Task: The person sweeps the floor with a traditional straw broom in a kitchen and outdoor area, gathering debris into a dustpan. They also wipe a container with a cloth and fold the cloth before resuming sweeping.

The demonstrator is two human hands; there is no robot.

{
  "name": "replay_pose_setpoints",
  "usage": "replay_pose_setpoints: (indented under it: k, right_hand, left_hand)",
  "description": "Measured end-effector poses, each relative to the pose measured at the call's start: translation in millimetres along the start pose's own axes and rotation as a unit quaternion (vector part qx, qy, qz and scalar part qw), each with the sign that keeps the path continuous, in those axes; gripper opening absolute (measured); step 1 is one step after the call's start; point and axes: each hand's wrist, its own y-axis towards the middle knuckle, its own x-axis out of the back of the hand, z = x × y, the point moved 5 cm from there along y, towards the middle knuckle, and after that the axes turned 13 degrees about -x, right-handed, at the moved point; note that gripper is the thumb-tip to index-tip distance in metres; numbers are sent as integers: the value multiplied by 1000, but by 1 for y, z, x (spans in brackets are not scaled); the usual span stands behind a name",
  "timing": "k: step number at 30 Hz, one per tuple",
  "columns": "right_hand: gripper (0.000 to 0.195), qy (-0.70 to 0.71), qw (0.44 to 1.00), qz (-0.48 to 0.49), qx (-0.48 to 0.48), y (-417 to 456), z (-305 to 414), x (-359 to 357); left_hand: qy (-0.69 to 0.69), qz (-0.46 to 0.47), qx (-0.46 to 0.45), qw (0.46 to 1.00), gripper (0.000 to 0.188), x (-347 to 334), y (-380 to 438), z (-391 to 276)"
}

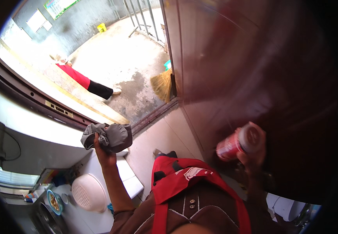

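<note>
My left hand (106, 155) holds a bunched grey cloth item (107, 136) near the door frame, with fabric gathered under the thumb. At the right, my right hand (252, 155) grips a red container with a pale round lid (236, 143); it is tilted and slightly blurred. The container is in front of a dark red door (239, 73), and the frames do not settle whether it touches it. Below, between my arms, are a red apron (186, 175) and a brown buttoned top.
A straw broom (163, 84) stands by the threshold. Outside, a person (84, 82) in red and black is partly hidden by the wall. A yellow bucket (101, 27) and metal railings (142, 17) are farther off. At lower left, a pink basket (88, 193) and a bowl (54, 201) rest on a counter.
</note>
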Motion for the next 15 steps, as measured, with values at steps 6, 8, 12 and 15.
replay_pose_setpoints:
  k: [6, 8, 12, 15]
  right_hand:
    - [95, -104, 992, -76, 4, 10, 2, 20]
    - [91, -116, 988, -101, 21, 18, -2, 30]
    - [91, -177, 946, -270, 33, 33, -37, 65]
    - [87, -232, 896, -376, 42, 36, -53, 104]
  left_hand:
    - [-24, 47, 21, 998, 48, -1, 114, 0]
    - [0, 68, 28, 997, 51, -12, 148, -6]
    - [-31, 70, 51, 996, 53, -16, 199, -13]
    - [-58, 97, 53, 992, 56, -31, 233, -8]
